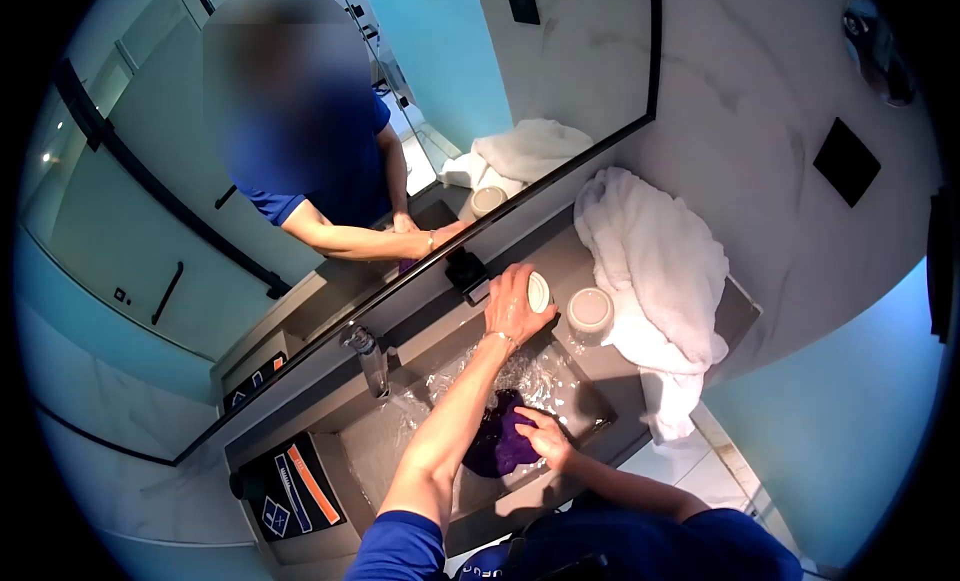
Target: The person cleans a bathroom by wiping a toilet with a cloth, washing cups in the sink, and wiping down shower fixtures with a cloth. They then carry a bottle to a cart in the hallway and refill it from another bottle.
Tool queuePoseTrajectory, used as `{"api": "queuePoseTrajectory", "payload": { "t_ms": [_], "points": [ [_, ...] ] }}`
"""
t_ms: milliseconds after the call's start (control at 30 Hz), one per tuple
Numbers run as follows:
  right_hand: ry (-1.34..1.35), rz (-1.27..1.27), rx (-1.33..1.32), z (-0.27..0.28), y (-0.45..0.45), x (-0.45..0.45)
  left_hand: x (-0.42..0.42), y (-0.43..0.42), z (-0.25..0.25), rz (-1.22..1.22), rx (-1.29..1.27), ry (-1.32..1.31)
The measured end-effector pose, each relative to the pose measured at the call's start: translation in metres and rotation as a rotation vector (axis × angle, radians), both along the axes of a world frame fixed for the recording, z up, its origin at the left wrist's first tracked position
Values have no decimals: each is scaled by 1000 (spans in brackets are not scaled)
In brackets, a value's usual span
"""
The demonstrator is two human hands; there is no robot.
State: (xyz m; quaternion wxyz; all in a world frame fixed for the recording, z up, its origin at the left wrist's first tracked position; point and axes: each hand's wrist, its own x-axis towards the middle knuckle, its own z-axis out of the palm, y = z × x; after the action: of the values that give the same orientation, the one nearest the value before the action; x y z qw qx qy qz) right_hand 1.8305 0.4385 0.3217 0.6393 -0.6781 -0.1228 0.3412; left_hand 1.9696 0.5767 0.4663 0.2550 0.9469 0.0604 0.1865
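Note:
My left hand (512,306) is stretched forward past the sink's far right side, its fingers wrapped round a cup (539,292) with a pale round end. Just right of it, a second cup (590,311) stands on the counter. Lower down, my right hand (543,437) touches a wet purple cloth (500,443) in the sink (375,451), its fingers partly spread over the cloth's right edge. Splashing water covers part of the basin around the cloth. The faucet (367,359) is at the basin's left side.
A heap of white towels (650,266) lies on the counter at the right. A black box or tray with orange and white markings (298,491) is at the left end. The large mirror (430,71) above shows a person in blue.

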Motion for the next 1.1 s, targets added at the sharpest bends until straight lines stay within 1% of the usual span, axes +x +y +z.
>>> {"api": "queuePoseTrajectory", "payload": {
  "t_ms": [33,100,133,167,200,233,267,300,333,367,433,467,500,533,567,600,633,667,700,733,767,800,833,867,900,967,1033,1067,1100],
  "points": [
    [89,-32,77,3,0,-1,11,-1,-2,-10,23,24],
    [32,-52,105,8,-3,-1,30,-3,-7,-16,43,45],
    [-8,-27,98,18,-7,2,35,-4,-3,-14,54,105],
    [-8,-11,94,17,-9,4,37,-4,-1,-5,63,168],
    [199,-61,140,16,-9,3,40,1,-6,-42,94,178],
    [319,-125,255,10,-6,4,36,1,-5,-11,88,180],
    [438,-192,371,8,-3,5,29,-1,-1,4,154,114],
    [283,-251,421,8,-6,5,23,1,1,26,224,47],
    [348,-270,441,13,-7,11,8,6,-4,27,148,29],
    [417,-286,458,20,-7,20,-9,15,-21,-23,67,-122],
    [497,-84,453,64,-1,35,-69,32,-32,15,-192,-7],
    [403,90,430,72,8,40,-97,42,-52,143,-354,140],
    [229,249,435,62,23,40,-122,53,-75,266,-524,283],
    [-52,482,383,71,39,43,-150,66,-84,385,-971,424],
    [-341,710,333,84,57,47,-177,75,-100,377,-1309,396],
    [-466,832,333,101,74,41,-205,84,-115,406,-1636,370],
    [-514,947,309,100,87,38,-231,92,-131,310,-1828,180],
    [-274,933,266,98,94,36,-258,95,-108,294,-1830,112],
    [-32,906,211,92,95,38,-281,105,-114,326,-1843,40],
    [-452,692,491,19,103,45,-309,117,-123,333,-1814,22],
    [-96,529,113,54,92,51,-334,129,-133,338,-1784,4],
    [-222,349,-155,55,87,56,-357,140,-139,461,-1588,148],
    [-398,314,-314,39,77,63,-374,146,-144,576,-1383,282],
    [-354,345,-417,22,67,68,-385,147,-145,596,-1100,382],
    [-355,347,-561,-4,62,63,-401,158,-188,606,-683,391],
    [-391,357,-665,-17,63,31,-387,132,-157,880,-173,333],
    [-557,434,-856,-19,84,-20,-376,97,-144,874,-297,654],
    [-629,436,-718,-46,92,-36,-364,82,-170,894,-171,668],
    [-724,395,-527,-70,103,-46,-356,76,-202,864,-323,476]
  ]
}}
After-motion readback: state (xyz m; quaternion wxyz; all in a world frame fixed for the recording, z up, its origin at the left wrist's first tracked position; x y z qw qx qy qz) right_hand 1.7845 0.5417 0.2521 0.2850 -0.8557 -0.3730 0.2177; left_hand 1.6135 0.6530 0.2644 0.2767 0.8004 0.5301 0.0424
